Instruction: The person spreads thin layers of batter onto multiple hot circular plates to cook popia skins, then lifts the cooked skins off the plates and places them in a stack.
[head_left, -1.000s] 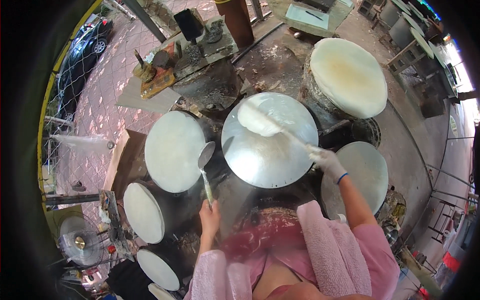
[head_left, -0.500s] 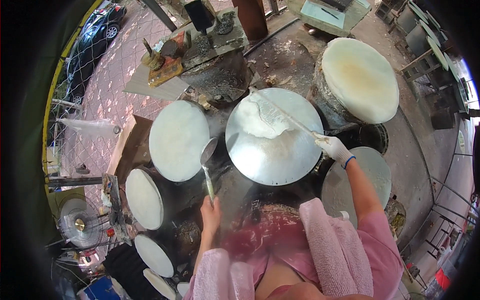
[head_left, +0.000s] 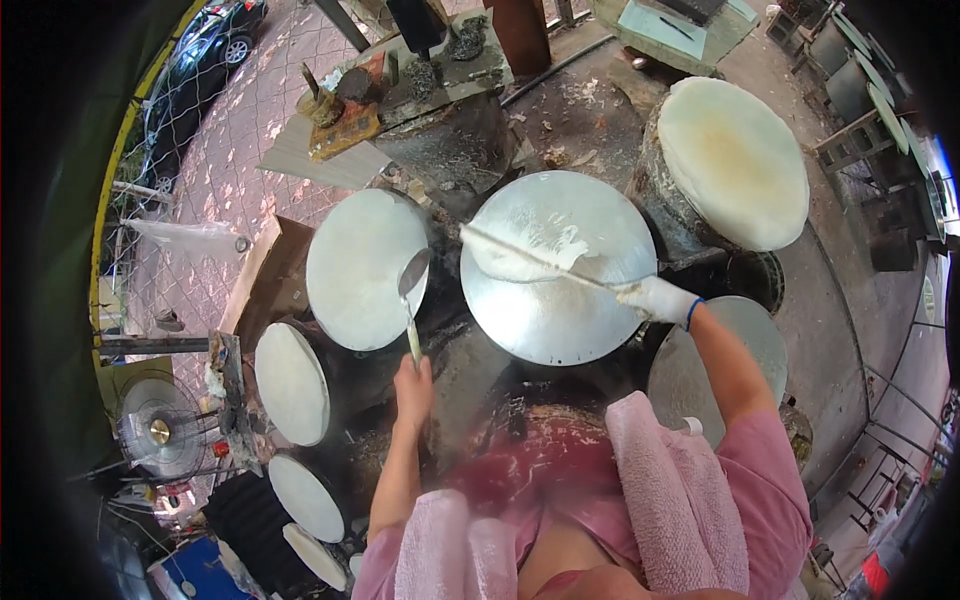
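My bare left hand [head_left: 412, 388] is closed around the handle of a metal ladle [head_left: 416, 270]. The ladle's bowl hangs over the right edge of a round griddle [head_left: 355, 290] coated with pale batter. In a white glove with a blue cuff, my right hand [head_left: 657, 299] grips a long thin stick [head_left: 545, 262]. That stick slants across the middle round griddle [head_left: 560, 335], its far end near the left rim. Wet white batter [head_left: 505, 258] lies unevenly on this griddle's upper left, partly crossed by the stick. The lower part is bare shiny metal.
A thick round stack of pale flatbreads [head_left: 735, 160] stands at far right. Another griddle [head_left: 760, 350] sits beneath my right arm. At left are more pale rounds [head_left: 292, 385], a cardboard box [head_left: 268, 270], a fan [head_left: 160, 430] and wire fencing. Cluttered stands [head_left: 440, 110] are behind.
My right hand has drawn the stick down and left across the middle griddle, and the batter's shape there has changed. My left hand with the ladle has moved slightly up.
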